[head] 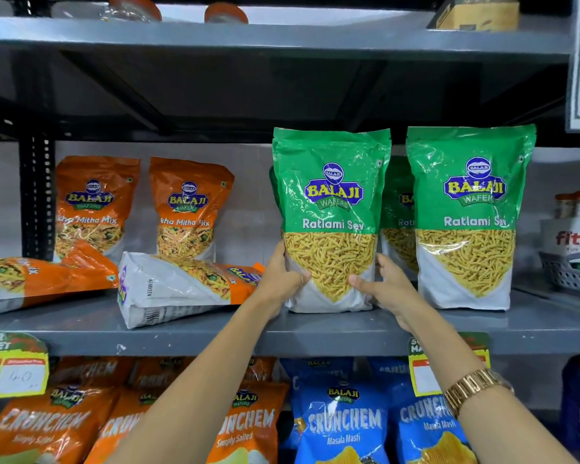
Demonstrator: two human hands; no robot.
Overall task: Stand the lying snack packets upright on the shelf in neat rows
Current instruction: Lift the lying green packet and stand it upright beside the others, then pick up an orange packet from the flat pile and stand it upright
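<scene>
A green Ratlami Sev packet point(330, 209) stands upright on the grey shelf point(315, 333), held at its lower sides by my left hand point(282, 279) and my right hand point(385, 283). To its right stands a second green packet point(466, 212), with a third green packet point(397, 209) partly hidden behind the two. On the left, two orange Khatta Mitha Mix packets point(91, 205) point(188, 209) stand at the back. Two more orange packets lie flat in front of them: one at the far left point(44, 276), one in the middle point(181, 286).
The shelf above holds jars point(225, 13) and a carton point(476, 13). Below, orange point(44, 426) and blue Crunchem bags point(342, 426) fill the lower shelf. A grey basket point(570, 272) with boxes sits at the far right. Price tags point(14, 366) hang on the shelf edge.
</scene>
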